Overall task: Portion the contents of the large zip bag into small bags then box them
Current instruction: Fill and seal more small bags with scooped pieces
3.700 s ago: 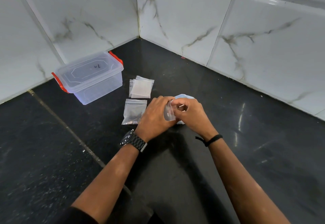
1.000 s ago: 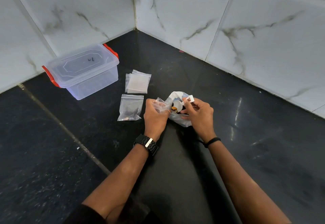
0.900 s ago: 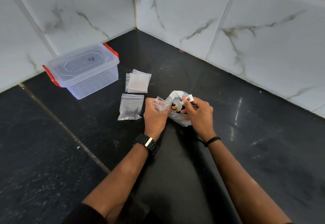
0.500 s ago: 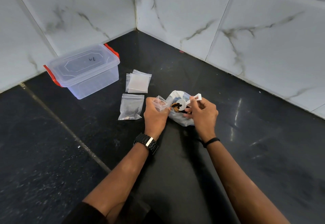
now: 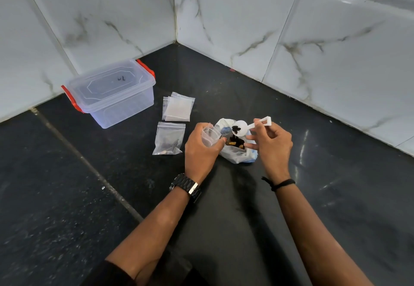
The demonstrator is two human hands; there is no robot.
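The left hand point(image 5: 200, 151) curls its fingers round a small clear open-mouthed zip bag point(image 5: 209, 137). The right hand point(image 5: 272, 143) pinches a white plastic scoop point(image 5: 248, 126) carrying dark pieces, directly above the large crumpled zip bag point(image 5: 237, 153) lying between both hands. Beyond the left fingers lie a filled small bag point(image 5: 169, 138), stacked empty bags point(image 5: 178, 109) and a lidded clear plastic box with red clips point(image 5: 109, 92).
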